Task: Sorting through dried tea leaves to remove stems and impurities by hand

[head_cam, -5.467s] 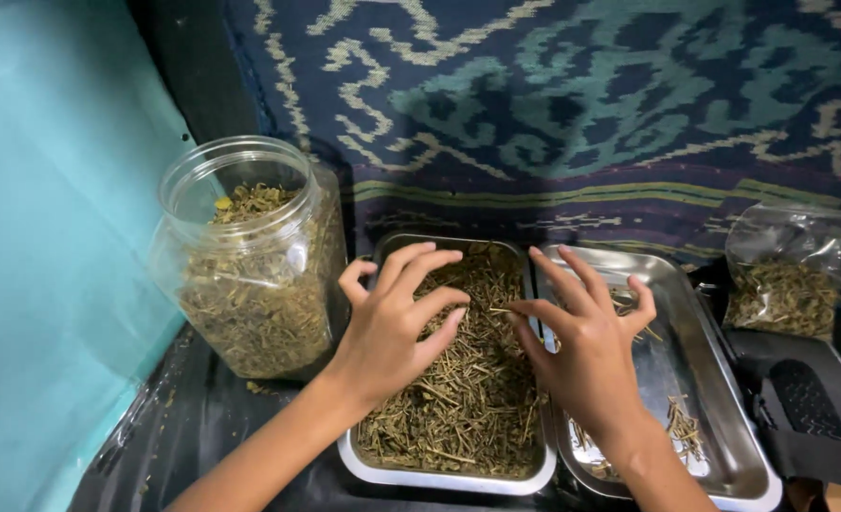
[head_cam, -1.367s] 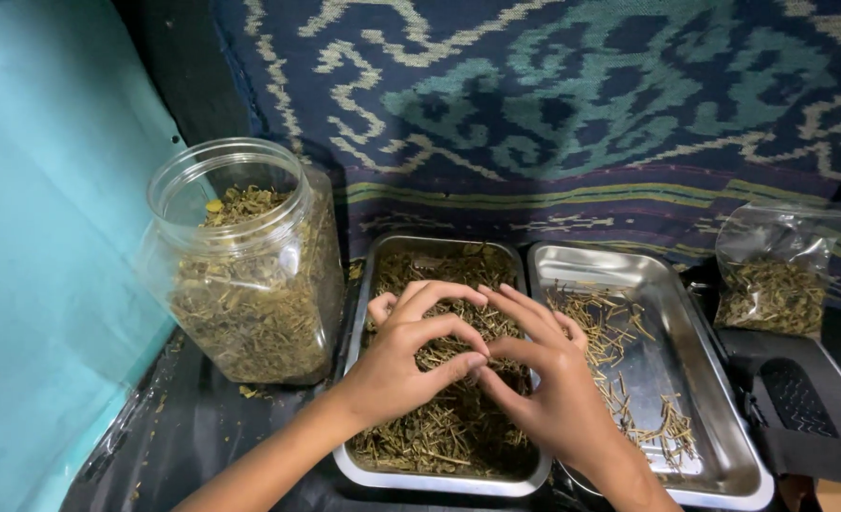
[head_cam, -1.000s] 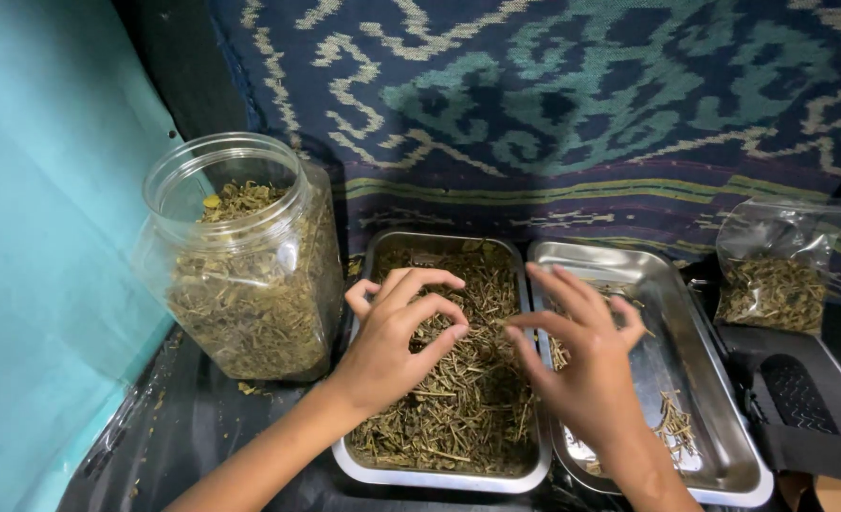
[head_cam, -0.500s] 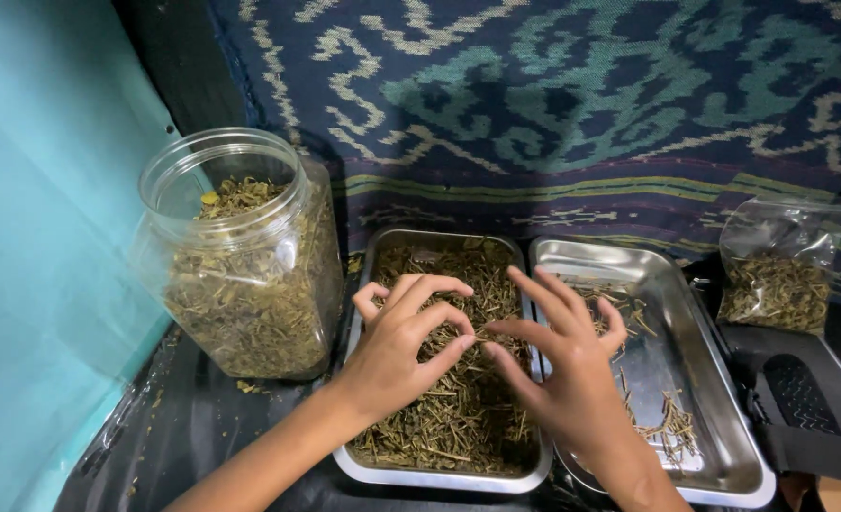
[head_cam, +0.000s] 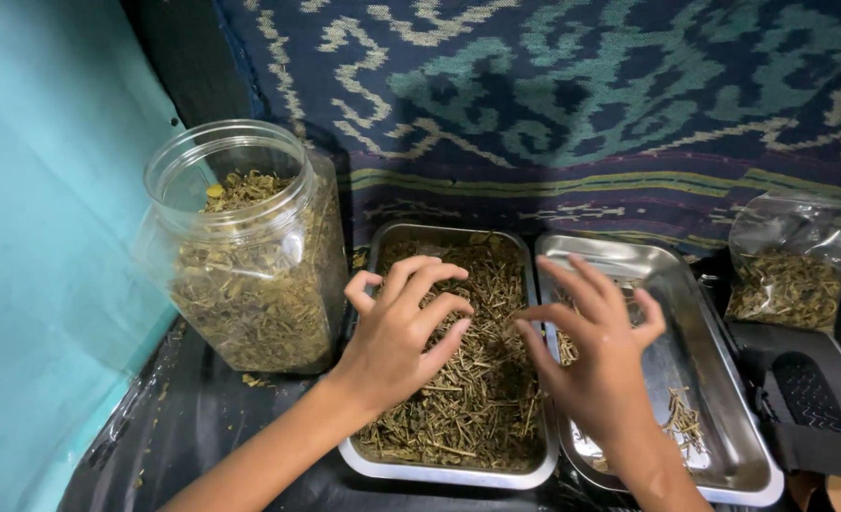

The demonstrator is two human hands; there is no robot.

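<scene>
Two steel trays: one (head_cam: 379, 284) heaped with dried stems under the left hand (head_cam: 397, 341), one (head_cam: 714, 379) nearly bare beneath the right hand (head_cam: 600, 365). One clear jar (head_cam: 240, 256) stands left of the left hand, one plastic bag (head_cam: 788, 275) right of the right.

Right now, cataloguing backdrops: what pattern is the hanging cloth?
Dark blue cloth with woven teal and cream motifs; head view.

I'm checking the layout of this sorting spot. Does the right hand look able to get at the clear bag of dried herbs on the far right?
Probably yes. The right hand hovers over the nearly empty steel tray, and the clear bag sits just beyond that tray's far right corner, with nothing standing between them.
</scene>
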